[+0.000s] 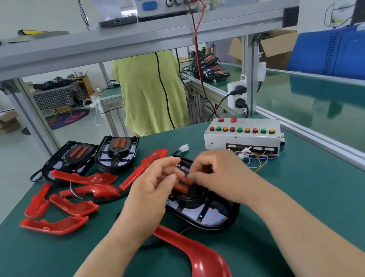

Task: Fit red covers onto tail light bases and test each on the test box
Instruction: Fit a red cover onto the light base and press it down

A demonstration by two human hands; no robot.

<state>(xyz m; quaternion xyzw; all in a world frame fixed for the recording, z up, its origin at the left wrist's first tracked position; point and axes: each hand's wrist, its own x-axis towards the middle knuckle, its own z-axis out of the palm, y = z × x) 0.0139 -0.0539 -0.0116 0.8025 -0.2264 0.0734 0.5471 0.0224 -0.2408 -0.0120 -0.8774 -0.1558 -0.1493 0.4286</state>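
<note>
head view, looking down on a green-matted workbench (55, 269), we see both hands meeting over a black oval tail light base (206, 215) that lies flat near the middle of the mat. the left hand (151, 188) hovers over the base's left side with its fingers curled inward; the right hand (218, 173) comes in from the other side, fingers curled too, their tips at the orange-red ribbed strips (180, 187) in the base's centre (motion blur keeps us from telling whether either hand truly pinches anything). one glossy red curved plastic cover (201, 260) lies on the mat just in front of the base, under the left forearm, and another long red cover (144, 167) lies just behind the left hand. a loose heap of more red covers (54, 209) sits to the left, and behind it two further black bases (118, 150) rest side by side. the white metal test box (244, 141) with its row of red, green and yellow buttons stands beyond the right hand, thin coloured wires trailing from its front, and a small white plug connector (184, 148) lies between it and the long cover.
</note>
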